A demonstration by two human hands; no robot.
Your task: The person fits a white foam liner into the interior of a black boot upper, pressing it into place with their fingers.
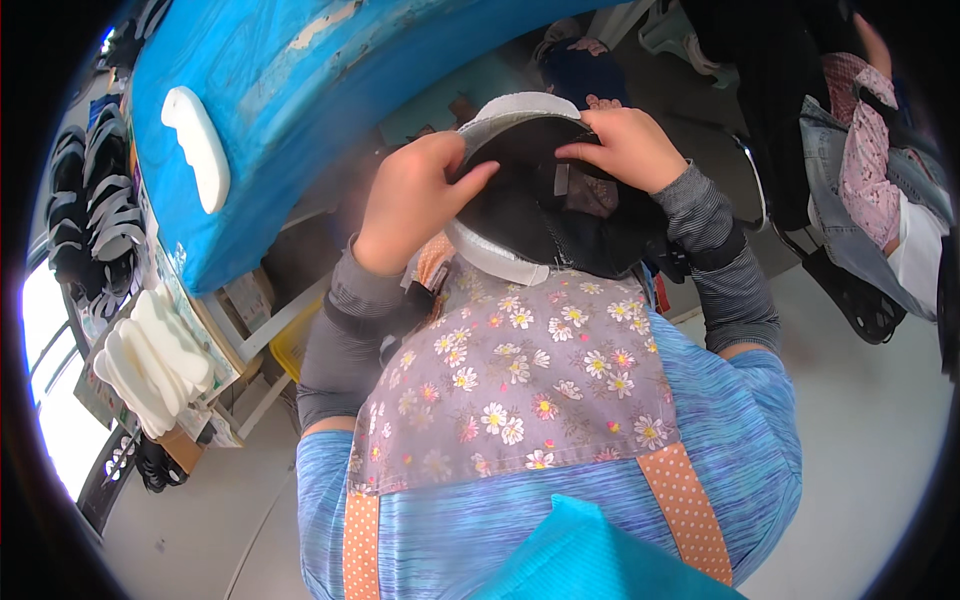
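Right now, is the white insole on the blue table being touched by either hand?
No. The white insole lies alone on the blue table, while both hands grip the black shoe upper.

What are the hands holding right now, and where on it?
A black shoe upper with a grey-white sole. The left hand grips its left rim; the right hand holds its top right edge.
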